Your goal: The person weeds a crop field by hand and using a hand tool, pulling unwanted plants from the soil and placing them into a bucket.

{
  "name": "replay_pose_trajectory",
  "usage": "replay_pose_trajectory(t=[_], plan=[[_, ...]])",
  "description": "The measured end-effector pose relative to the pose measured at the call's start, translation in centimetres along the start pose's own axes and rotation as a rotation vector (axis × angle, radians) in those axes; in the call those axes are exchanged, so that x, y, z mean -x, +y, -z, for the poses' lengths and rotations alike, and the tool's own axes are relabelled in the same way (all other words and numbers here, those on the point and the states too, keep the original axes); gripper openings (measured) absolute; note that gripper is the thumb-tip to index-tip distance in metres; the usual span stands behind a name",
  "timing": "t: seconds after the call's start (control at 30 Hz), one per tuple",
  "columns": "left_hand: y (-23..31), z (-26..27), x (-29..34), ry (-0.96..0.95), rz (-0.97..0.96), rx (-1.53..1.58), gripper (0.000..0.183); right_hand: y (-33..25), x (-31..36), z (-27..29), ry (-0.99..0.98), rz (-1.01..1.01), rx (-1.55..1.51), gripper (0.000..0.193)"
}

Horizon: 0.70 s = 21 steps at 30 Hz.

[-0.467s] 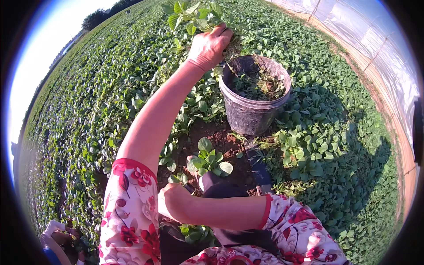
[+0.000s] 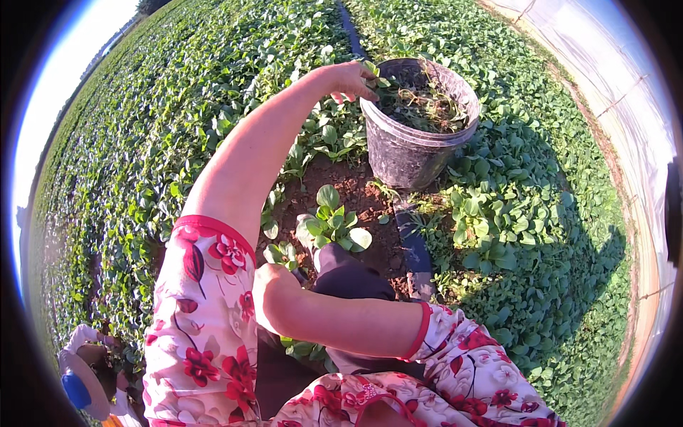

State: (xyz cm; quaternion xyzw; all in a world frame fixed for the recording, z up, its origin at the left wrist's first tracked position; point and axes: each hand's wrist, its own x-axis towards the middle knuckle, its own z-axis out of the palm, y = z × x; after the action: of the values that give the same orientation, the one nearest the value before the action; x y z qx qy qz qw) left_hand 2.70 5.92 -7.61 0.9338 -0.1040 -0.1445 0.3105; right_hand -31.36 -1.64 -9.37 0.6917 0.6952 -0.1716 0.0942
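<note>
while the head view looks down, the left hand (image 2: 352, 80) is at the left rim of a dark bucket (image 2: 405, 153), which stands in the green field (image 2: 171, 107) just beyond a patch of bare soil (image 2: 341, 186). its fingers bend at the rim beside a small leaf (image 2: 371, 69), but i cannot tell whether they are clamped on something or apart. the right hand (image 2: 272, 283) is low, near the left sleeve (image 2: 206, 313); its fingers are hidden, so their state i cannot tell. the bucket seems stiff and perhaps not heavy, best taken by its thick rim from two sides. the plant scraps (image 2: 427, 103) inside it look light, soft and tangled, so one should hold them in a loose bunch, without squeezing much.
</note>
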Motion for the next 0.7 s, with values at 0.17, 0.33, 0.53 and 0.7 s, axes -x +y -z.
replay_pose_trajectory(t=[0.17, 0.33, 0.53, 0.7], plan=[[-7.1, 3.9, 11.7, 0.16, -0.104, -0.01, 0.066, -0.5, -0.5, 0.5, 0.179, -0.048, -0.154, 0.008], [-17.1, -1.2, 33.9, 0.393, 0.206, -0.015, 0.058, -2.7, 0.1, 1.7, 0.034, 0.21, -0.057, 0.011], [-29.6, -9.9, 60.2, 0.589, 0.751, 0.466, 0.052, -1.0, -5.5, 0.7, 0.111, 0.281, -0.131, 0.02], [-34.1, -20.8, 70.4, 0.516, 0.955, 0.877, 0.038, -2.0, -15.4, -1.4, 0.159, 0.299, -0.171, 0.032]])
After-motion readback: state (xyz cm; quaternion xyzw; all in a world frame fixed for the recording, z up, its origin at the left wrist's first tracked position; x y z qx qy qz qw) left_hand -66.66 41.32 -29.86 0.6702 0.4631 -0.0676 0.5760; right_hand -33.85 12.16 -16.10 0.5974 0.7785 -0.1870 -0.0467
